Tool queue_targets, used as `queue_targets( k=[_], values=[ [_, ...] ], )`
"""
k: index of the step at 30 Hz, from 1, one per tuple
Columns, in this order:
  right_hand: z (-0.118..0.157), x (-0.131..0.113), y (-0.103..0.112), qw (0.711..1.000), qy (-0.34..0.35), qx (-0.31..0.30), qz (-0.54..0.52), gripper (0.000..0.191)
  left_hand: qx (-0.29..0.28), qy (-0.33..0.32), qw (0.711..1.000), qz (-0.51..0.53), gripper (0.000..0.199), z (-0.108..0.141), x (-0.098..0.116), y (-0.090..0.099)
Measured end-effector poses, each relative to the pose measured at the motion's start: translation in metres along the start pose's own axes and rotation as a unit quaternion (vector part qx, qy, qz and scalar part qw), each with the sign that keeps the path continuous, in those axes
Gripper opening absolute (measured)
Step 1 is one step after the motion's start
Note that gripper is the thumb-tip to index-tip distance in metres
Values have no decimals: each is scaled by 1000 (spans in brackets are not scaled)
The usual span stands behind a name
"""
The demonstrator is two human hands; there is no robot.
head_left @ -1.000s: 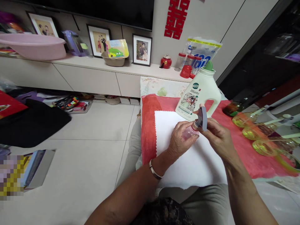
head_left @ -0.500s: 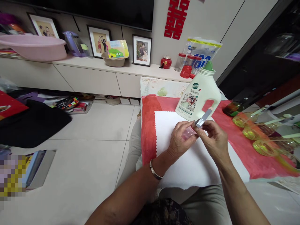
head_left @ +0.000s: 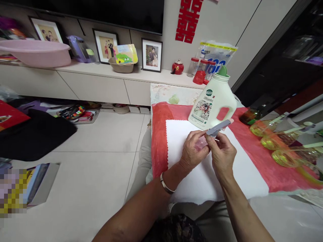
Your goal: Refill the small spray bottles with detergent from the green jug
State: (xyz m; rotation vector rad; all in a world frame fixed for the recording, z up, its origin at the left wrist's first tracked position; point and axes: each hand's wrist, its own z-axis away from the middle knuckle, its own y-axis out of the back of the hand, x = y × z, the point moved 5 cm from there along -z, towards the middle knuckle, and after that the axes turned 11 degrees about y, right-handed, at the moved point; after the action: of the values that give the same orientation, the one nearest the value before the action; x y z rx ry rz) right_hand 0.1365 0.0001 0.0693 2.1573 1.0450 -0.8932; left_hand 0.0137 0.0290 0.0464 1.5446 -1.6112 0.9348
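Observation:
My left hand (head_left: 191,150) is closed around a small, clear pink bottle (head_left: 201,144), partly covered by its fingers. On top sits a long grey pump-like head (head_left: 218,127) with a pale pink tip pointing right. The thumb and fingers of my right hand (head_left: 223,154) pinch this head at its base. Both hands are just above a white cloth (head_left: 186,188) with a zigzag left edge. Right behind them stands a pale green detergent jug (head_left: 198,117) with a green cap tilted on its mouth.
A red cover (head_left: 159,134) lies under the white cloth. Glass jars of yellow liquid (head_left: 282,158) and a dark bottle (head_left: 249,117) line the table's right side. The low cabinet behind holds red-lidded jars (head_left: 193,67), picture frames (head_left: 152,55) and a pink basin (head_left: 40,55).
The grey head has turned from a steep upward slant to a flatter one, its tip farther right. My right hand has shifted left and rotated with it; my left hand has barely moved.

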Motion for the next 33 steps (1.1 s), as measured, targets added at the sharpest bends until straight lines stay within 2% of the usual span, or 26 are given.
queue_targets(
  k=[5,15,19,23,30,33],
  values=[
    [4,1,-1,999,-9,-8,-44,36,-4,3,1000,-2,44,0,2,1],
    [5,12,-12,984,-71,66,-147,41,-1,-4,1000,12,42,0,3,2],
    [9,14,-12,977,-82,54,-188,40,-1,17,1000,-1,39,0,4,3],
    [9,15,-10,971,-91,58,-212,36,-4,5,1000,3,40,0,6,3],
    [4,11,-13,969,-69,51,-232,44,-16,5,1000,-5,44,-1,4,2],
    [5,15,-11,971,-66,37,-226,37,-13,2,1000,-2,40,-1,4,2]
  ],
)
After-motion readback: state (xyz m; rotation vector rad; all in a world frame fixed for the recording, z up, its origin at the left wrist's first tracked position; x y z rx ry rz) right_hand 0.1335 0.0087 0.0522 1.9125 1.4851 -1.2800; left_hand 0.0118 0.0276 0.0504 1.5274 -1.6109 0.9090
